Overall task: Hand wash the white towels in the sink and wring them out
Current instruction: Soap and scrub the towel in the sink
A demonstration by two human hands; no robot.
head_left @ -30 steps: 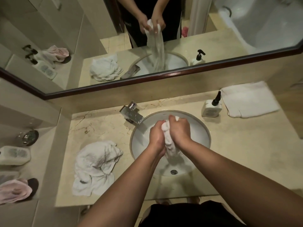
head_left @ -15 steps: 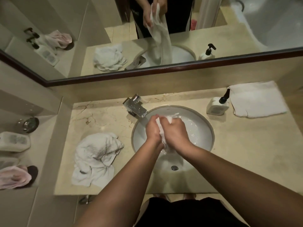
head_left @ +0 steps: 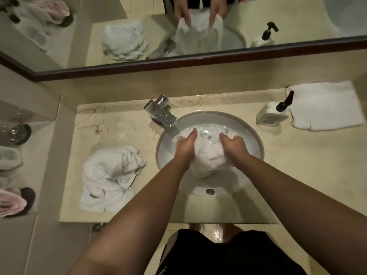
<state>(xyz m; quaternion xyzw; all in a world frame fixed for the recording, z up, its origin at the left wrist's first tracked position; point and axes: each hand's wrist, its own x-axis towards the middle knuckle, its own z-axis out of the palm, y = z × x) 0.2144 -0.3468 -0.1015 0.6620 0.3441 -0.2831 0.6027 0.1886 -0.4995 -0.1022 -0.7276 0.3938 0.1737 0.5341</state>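
A wet white towel hangs spread over the round white sink. My left hand grips its left upper edge and my right hand grips its right upper edge, about a hand's width apart. Water glints in the bowl behind the towel. A crumpled white towel lies on the counter left of the sink. A folded white towel lies flat at the counter's far right.
A chrome tap stands at the sink's back left. A white soap dispenser with a black pump sits right of the sink. The beige marble counter backs onto a mirror. Toiletries and a pink cloth sit on the left ledge.
My hands were pressed together around a bunched towel. They have moved apart, and the towel now hangs spread between them over the sink.
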